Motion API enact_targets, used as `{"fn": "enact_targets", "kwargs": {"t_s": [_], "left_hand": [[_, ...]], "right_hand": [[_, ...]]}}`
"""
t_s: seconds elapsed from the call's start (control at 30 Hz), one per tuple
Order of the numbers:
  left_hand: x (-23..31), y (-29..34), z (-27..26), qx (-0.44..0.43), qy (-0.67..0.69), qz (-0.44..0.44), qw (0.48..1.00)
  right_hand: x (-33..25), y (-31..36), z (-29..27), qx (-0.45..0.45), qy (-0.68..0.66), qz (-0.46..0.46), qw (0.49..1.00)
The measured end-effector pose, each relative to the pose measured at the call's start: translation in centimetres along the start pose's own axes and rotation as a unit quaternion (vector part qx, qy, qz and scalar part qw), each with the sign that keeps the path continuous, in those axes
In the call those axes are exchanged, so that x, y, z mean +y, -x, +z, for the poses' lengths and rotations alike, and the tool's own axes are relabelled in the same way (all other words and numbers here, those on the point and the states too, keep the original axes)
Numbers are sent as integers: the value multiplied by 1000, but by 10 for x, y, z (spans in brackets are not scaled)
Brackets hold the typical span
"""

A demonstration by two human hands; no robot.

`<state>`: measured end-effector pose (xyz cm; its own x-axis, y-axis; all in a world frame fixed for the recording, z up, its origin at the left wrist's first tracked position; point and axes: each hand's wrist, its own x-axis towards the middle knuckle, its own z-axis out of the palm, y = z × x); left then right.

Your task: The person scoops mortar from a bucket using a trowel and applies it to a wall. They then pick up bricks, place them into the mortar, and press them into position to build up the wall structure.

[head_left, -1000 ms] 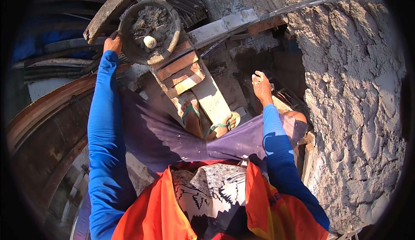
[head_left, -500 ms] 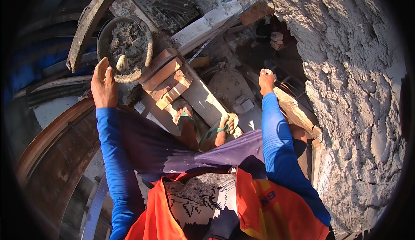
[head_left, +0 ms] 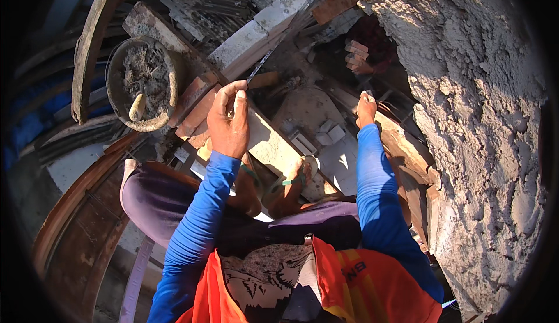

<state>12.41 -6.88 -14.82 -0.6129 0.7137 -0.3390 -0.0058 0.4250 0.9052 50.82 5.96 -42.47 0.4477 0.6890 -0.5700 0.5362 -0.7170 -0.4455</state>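
Observation:
My left hand is raised in front of the brick stack, its fingers curled and its thumb near the index finger. Whatever it pinches, if anything, I cannot make out. Just past its fingertips is the lower end of a long thin straight strip. My right hand is a closed fist at the upper end of a rough wooden plank; what lies inside is hidden. Left of my left hand, red bricks sit beside a round bucket of grey mortar, where a pale rounded handle sticks out.
My sandalled feet rest by a mortar-smeared board. A rough plastered wall rises at right. A curved timber stands at far left. In the shaded gap is what looks like another person's hand.
My left hand has moved right, from beside the bucket to in front of the bricks, and its fingers have curled. My right hand stays by the plank. My left knee has shifted outward.

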Motion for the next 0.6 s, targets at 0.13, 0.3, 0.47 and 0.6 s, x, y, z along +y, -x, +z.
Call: {"fn": "enact_targets", "kwargs": {"t_s": [0.13, 0.3, 0.47, 0.6], "left_hand": [[-37, -33, 46, -101, -4, 4, 995], [-83, -74, 98, -141, 72, -121, 980], [-131, -107, 130, -172, -13, -173, 970], [-147, -113, 142, -199, -70, -206, 956]], "right_hand": [[31, -7, 7, 5, -39, 61, 997], [-6, 38, 8, -22, -96, 145, 984], [29, 28, 27, -17, -186, 202, 961], [27, 45, 33, -64, -245, 231, 940]]}}
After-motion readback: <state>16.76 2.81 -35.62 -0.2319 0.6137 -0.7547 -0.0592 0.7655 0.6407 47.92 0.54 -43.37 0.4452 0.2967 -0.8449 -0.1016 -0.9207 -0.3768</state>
